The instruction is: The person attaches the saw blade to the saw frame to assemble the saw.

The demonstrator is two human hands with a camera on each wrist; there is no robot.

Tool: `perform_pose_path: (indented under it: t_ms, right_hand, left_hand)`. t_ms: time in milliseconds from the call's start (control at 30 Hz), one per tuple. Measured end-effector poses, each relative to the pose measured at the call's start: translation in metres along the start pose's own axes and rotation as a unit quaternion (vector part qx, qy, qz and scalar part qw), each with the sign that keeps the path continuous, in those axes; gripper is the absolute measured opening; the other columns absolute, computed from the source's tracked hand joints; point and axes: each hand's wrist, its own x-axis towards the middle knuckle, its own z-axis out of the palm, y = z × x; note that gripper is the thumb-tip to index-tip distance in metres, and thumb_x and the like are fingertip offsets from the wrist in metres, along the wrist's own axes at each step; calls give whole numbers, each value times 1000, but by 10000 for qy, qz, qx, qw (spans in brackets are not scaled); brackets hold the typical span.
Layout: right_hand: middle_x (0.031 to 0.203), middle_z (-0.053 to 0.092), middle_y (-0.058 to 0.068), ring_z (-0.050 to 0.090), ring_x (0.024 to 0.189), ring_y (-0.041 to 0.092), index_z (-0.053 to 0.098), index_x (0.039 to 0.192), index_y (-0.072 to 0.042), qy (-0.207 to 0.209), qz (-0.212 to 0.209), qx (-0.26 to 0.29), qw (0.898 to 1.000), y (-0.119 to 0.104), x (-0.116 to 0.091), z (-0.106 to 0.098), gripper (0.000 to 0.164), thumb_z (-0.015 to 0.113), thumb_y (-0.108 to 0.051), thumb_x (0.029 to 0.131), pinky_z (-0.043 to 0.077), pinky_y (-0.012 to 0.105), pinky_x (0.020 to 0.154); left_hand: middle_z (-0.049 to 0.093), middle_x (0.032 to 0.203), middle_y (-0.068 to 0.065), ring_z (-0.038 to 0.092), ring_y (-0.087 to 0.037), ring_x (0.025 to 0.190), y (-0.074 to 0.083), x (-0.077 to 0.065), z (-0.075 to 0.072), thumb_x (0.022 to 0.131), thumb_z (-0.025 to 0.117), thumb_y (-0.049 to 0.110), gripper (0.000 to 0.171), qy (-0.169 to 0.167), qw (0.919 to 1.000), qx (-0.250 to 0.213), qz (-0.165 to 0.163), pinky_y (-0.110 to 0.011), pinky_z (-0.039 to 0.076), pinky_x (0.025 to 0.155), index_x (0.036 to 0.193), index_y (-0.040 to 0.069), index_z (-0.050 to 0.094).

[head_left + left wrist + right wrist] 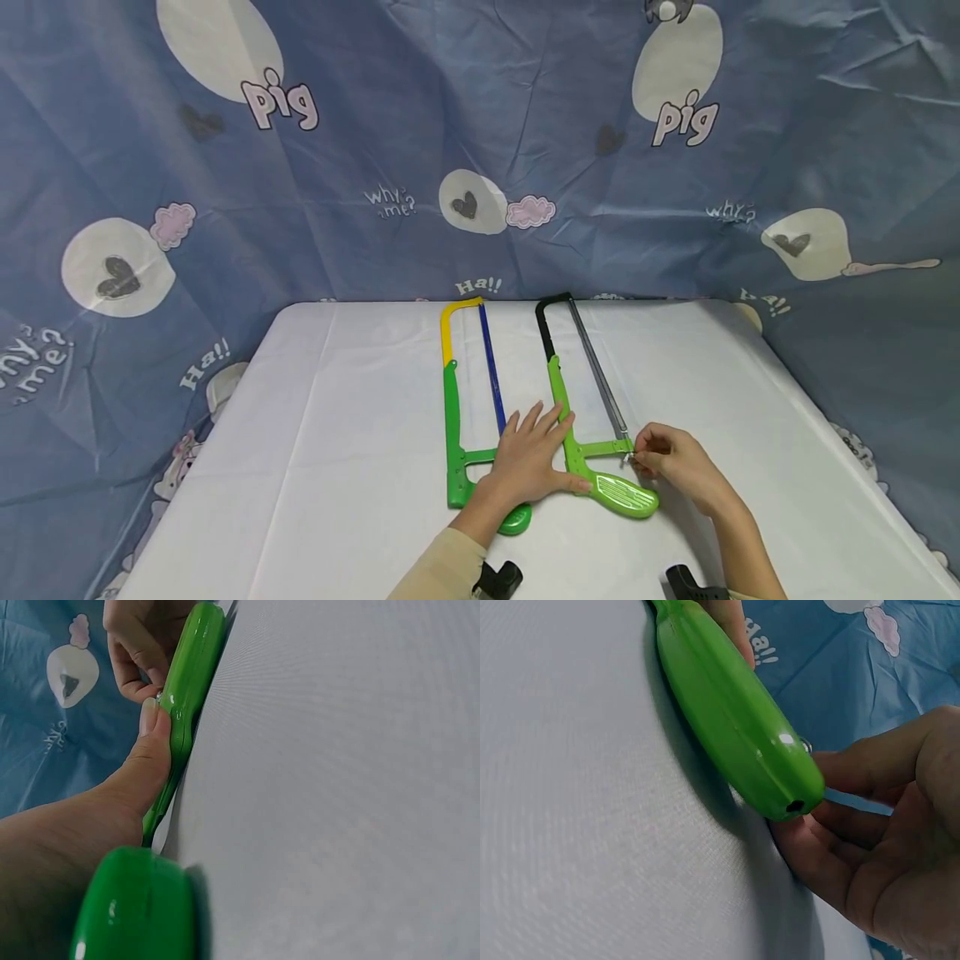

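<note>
A hacksaw with a lime green handle (622, 495), a black front frame (545, 329) and a grey blade (596, 362) lies on the white table. My left hand (528, 457) rests on its frame with spread fingers, the thumb against the handle's base. At the blade's near end, my right hand (678, 462) pinches a small metal wing nut (628, 458); the fingertips partly hide it. In the right wrist view, the handle (735, 712) covers part of those fingers. To the left lies a second hacksaw (452, 408), partly under my left hand and forearm.
The second hacksaw has a yellow front frame (446, 333), a blue blade (491, 367) and a darker green handle (516, 520). A blue printed cloth (360, 125) hangs behind the white table (337, 467) and along its sides.
</note>
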Motion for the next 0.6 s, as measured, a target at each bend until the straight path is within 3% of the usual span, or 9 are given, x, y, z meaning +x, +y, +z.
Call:
perform_pose_path:
  t_ms: [600]
  right_hand:
    - [77, 62, 9, 57, 67, 15, 60, 88, 2, 366, 208, -488, 9979, 0, 0, 6, 11, 70, 2, 83, 51, 27, 58]
  left_hand:
    - [23, 167, 0, 20, -31, 154, 0, 0, 1, 75, 60, 81, 105, 43, 10000, 49, 10, -58, 19, 122, 158, 24, 30]
